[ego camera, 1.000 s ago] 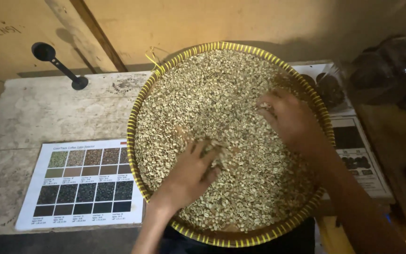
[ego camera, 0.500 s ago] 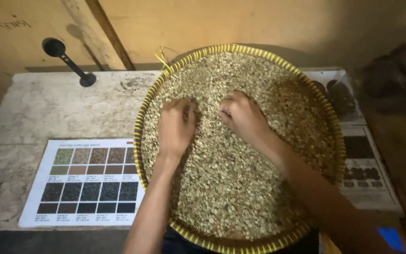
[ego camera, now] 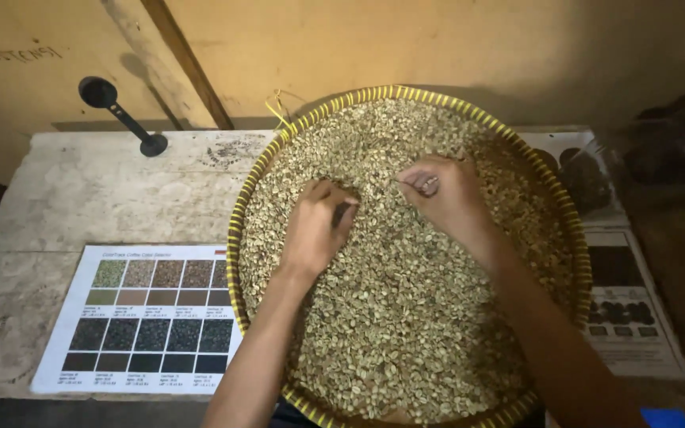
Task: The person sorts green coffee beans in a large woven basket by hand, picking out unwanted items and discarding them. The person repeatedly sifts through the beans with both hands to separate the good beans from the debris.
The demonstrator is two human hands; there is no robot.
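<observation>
A large round woven tray with a yellow rim (ego camera: 241, 208) holds a thick layer of pale green coffee beans (ego camera: 406, 317). My left hand (ego camera: 316, 226) rests on the beans near the tray's middle, fingers curled, pinching at the beans. My right hand (ego camera: 441, 194) sits just to its right, fingers bunched together over the beans near the far middle. Whether either hand has beans between its fingers is too small to tell. Both forearms reach in from the near edge.
A printed colour chart of bean samples (ego camera: 144, 317) lies on the stone-like table (ego camera: 81, 206) left of the tray. A black scoop (ego camera: 124, 117) leans at the back left. More printed sheets (ego camera: 628, 309) lie to the tray's right. A wall stands behind.
Both hands have drawn together from the tray's sides toward its far middle, and their fingers have gone from spread flat to curled and pinching.
</observation>
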